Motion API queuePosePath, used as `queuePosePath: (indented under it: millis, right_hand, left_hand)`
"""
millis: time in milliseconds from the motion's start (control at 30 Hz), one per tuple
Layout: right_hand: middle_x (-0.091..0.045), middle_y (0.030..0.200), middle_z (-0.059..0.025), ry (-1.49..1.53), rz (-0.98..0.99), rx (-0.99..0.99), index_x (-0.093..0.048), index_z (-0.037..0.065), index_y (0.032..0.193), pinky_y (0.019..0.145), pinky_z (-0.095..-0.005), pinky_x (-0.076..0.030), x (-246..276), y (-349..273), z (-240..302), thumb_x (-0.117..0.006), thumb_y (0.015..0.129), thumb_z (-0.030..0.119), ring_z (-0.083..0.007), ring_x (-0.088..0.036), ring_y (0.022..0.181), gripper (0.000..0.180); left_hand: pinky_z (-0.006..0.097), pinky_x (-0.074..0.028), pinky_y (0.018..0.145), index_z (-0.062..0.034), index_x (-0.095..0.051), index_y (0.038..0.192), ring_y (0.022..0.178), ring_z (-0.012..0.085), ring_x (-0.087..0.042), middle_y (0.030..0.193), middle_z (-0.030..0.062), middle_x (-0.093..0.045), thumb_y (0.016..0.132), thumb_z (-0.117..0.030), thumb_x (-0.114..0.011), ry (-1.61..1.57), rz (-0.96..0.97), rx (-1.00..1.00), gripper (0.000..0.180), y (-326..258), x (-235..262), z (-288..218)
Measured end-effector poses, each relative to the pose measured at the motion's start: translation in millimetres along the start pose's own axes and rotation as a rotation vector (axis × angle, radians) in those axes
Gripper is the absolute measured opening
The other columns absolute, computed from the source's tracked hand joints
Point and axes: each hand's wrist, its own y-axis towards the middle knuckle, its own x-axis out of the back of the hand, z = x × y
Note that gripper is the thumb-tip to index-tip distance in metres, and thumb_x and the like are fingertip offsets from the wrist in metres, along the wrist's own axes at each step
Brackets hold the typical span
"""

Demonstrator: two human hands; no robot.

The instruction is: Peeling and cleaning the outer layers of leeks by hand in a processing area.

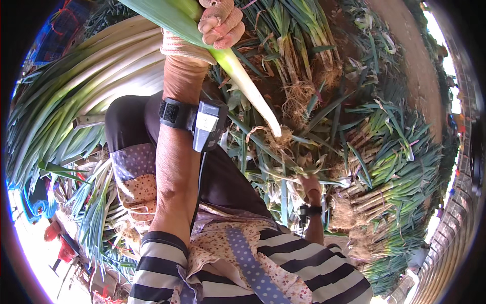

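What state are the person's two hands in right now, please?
Left hand: closed, holding a leek.
Right hand: its fingers are unclear, so whether it is open or closed cannot be told.

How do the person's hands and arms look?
The left hand apparently wears a glove with pale ribbed cuff; above, a black strap, grey-white device, black cable and dark-and-white striped sleeve. The right hand has a black wrist device.
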Motion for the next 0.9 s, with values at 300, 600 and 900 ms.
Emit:
queuePosePath:
  millis: [300, 600, 900]
  right_hand:
    - [-0.065, 0.091, -0.0138, 0.605, -0.353, 0.869, -0.063, 0.006, 0.105, 0.075, -0.0399, -0.049, 110.0, -81.8, 208.0, -0.073, 0.078, 0.028, -0.033, -0.061, 0.086, 0.036]
    - [-0.058, 0.105, -0.0172, 0.421, -1.101, 0.976, -0.051, 0.001, 0.122, 0.08, -0.0467, -0.043, 126.2, -105.0, 267.6, -0.046, 0.085, 0.063, -0.0362, -0.056, 0.092, 0.072]
    - [-0.057, 0.084, -0.0206, 0.508, -0.924, 0.928, -0.057, 0.0, 0.094, 0.069, -0.0421, -0.047, 122.3, -96.7, 315.1, -0.048, 0.094, 0.043, -0.0292, -0.06, 0.08, 0.044]
  left_hand:
    - [0.027, -0.042, 0.06, -0.0009, -0.054, 0.11, 0.063, 0.0131, -0.046, 0.073, 0.0035, -0.051, 0.09, -0.052, -0.048, 0.038, -0.083, -0.15, 0.055, 7.0, -4.7, 11.8]
    - [0.026, -0.028, 0.046, -0.0101, -0.059, 0.087, 0.049, 0.011, -0.034, 0.055, -0.0045, -0.036, 0.071, -0.082, -0.05, 0.431, -1.034, -0.285, 0.074, 11.0, -28.5, 37.0]
    - [0.025, -0.023, 0.041, -0.0144, -0.051, 0.077, 0.043, 0.0094, -0.032, 0.052, -0.0062, -0.035, 0.073, -0.084, -0.04, 0.484, -0.954, -0.288, 0.071, 11.0, -35.2, 42.4]
